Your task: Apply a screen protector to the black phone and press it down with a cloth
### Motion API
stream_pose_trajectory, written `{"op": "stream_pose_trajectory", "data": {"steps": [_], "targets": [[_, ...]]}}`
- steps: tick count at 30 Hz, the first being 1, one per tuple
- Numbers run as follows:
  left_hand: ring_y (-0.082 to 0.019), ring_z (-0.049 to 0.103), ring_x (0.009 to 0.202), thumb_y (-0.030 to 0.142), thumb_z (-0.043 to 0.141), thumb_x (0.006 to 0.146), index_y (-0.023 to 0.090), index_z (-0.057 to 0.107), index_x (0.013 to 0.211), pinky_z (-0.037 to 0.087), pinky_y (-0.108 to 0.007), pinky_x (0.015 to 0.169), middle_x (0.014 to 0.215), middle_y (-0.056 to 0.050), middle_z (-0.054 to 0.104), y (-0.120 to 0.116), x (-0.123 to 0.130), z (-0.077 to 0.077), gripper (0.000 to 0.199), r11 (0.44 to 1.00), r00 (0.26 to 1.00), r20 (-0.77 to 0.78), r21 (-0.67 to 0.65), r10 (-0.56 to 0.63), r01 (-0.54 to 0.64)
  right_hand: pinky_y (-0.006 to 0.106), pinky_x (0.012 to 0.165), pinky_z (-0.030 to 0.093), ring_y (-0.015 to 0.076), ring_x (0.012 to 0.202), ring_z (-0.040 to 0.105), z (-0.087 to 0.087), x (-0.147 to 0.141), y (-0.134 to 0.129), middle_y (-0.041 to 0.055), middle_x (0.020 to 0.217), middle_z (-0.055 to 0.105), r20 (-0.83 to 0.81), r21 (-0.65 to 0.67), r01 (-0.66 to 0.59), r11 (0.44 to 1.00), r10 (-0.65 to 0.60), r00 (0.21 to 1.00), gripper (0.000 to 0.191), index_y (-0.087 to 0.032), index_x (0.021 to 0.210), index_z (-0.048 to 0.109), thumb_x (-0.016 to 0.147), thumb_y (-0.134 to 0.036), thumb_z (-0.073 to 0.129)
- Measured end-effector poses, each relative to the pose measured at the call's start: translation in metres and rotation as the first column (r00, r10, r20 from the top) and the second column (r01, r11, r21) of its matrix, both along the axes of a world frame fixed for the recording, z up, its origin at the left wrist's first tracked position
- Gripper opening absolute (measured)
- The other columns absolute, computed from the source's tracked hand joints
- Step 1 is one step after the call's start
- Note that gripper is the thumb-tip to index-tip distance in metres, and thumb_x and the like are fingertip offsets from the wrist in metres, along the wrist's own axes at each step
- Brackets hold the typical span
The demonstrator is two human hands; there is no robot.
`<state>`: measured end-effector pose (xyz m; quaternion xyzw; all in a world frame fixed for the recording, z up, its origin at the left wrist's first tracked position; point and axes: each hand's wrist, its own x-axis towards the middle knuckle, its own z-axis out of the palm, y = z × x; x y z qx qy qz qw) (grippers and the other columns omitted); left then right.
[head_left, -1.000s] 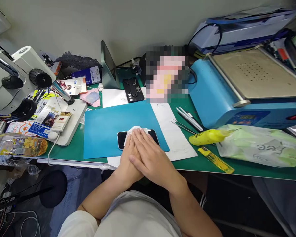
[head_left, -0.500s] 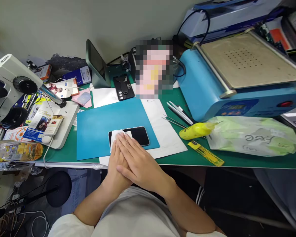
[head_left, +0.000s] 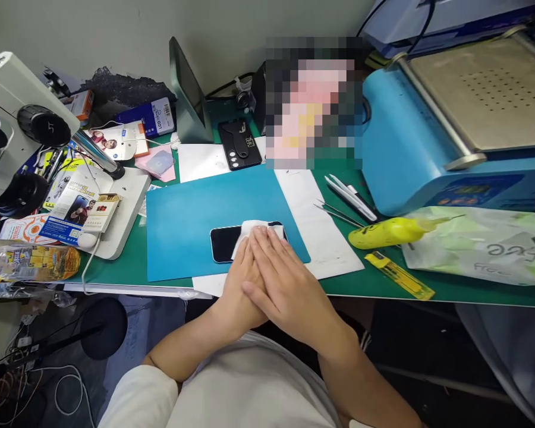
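Both hands (head_left: 285, 285) have slid the white wipe (head_left: 250, 226) rightward along the phone (head_left: 223, 244).

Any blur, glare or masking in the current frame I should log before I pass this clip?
Head view: a pixelated patch masks what stands beyond the blue mat; head view: left hand and right hand look reasonably sharp; head view: soft sheen on the blue machine's rounded side; head view: no strong glare on the phone's uncovered dark face.

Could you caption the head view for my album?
Right hand over left hand, white wipe beneath, on a phone on a blue mat.
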<state>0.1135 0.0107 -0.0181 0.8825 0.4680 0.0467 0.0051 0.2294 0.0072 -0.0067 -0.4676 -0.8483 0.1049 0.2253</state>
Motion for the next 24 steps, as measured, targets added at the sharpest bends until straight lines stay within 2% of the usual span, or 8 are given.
{"op": "stream_pose_trajectory", "data": {"steps": [3,5,8,11,14,20,24], "targets": [[-0.028,0.012,0.161,0.019,0.039,0.1,0.003,0.024,0.162,0.026,-0.048,0.131,0.17,-0.018,0.025,-0.007,-0.033,0.001,0.066,0.997,0.996,0.012,0.0,0.083,-0.083,0.057,0.125,0.032,0.0359,0.158,0.02,0.005,-0.032,0.001,0.0233,0.166,0.029,0.002,-0.02,-0.069,0.997,0.069,0.998,0.081,0.0,0.162,0.019,0.102,-0.051,0.041],[-0.028,0.012,0.161,0.02,0.041,0.1,0.005,0.022,0.163,0.026,-0.051,0.131,0.17,-0.017,0.024,-0.013,-0.051,0.005,0.068,0.993,0.993,0.004,-0.007,0.114,-0.114,0.056,0.126,0.032,0.037,0.158,0.019,0.009,-0.048,0.002,0.0246,0.166,0.028,-0.008,-0.045,-0.116,0.992,0.115,0.993,0.081,0.004,0.159,0.028,0.102,-0.052,0.042],[-0.031,0.015,0.161,0.026,0.043,0.101,0.007,0.015,0.165,0.027,-0.055,0.13,0.17,-0.018,0.024,-0.019,-0.061,0.011,0.072,0.992,0.991,-0.03,0.004,0.129,-0.129,0.055,0.126,0.032,0.038,0.158,0.021,0.012,-0.054,0.001,0.0262,0.165,0.027,-0.026,-0.061,-0.152,0.986,0.151,0.988,0.08,0.006,0.156,0.034,0.102,-0.051,0.042],[-0.032,0.02,0.159,0.025,0.041,0.102,0.004,0.015,0.164,0.029,-0.052,0.129,0.168,-0.021,0.027,-0.021,-0.05,0.011,0.07,0.991,0.991,-0.048,0.049,0.125,-0.123,0.055,0.126,0.033,0.0375,0.157,0.022,0.01,-0.041,-0.002,0.026,0.165,0.028,-0.035,-0.053,-0.159,0.986,0.158,0.987,0.081,0.006,0.155,0.035,0.102,-0.054,0.042],[-0.034,0.021,0.159,0.026,0.043,0.101,0.003,0.02,0.162,0.029,-0.052,0.129,0.167,-0.024,0.028,-0.018,-0.027,0.008,0.069,0.994,0.995,-0.024,0.057,0.093,-0.092,0.055,0.125,0.034,0.0366,0.158,0.02,0.006,-0.019,-0.005,0.0254,0.166,0.027,-0.031,-0.041,-0.127,0.991,0.126,0.992,0.083,0.006,0.156,0.033,0.101,-0.055,0.044],[-0.037,0.019,0.158,0.028,0.047,0.101,0.006,0.026,0.162,0.028,-0.055,0.129,0.168,-0.024,0.026,-0.004,0.018,0.004,0.068,0.998,1.0,0.023,-0.058,0.004,-0.003,0.057,0.124,0.036,0.0337,0.159,0.018,-0.001,0.022,-0.006,0.023,0.167,0.028,-0.034,-0.021,-0.006,1.0,0.006,0.999,0.081,0.001,0.161,0.024,0.102,-0.052,0.044],[-0.036,0.016,0.158,0.025,0.043,0.102,0.003,0.024,0.162,0.021,-0.054,0.13,0.169,-0.024,0.021,0.004,0.026,0.004,0.066,0.995,0.998,0.065,-0.096,0.012,-0.006,0.057,0.122,0.038,0.034,0.158,0.021,-0.002,0.025,0.0,0.0229,0.166,0.032,-0.02,0.0,0.019,1.0,-0.019,1.0,0.078,0.0,0.161,0.026,0.103,-0.05,0.042]]}}
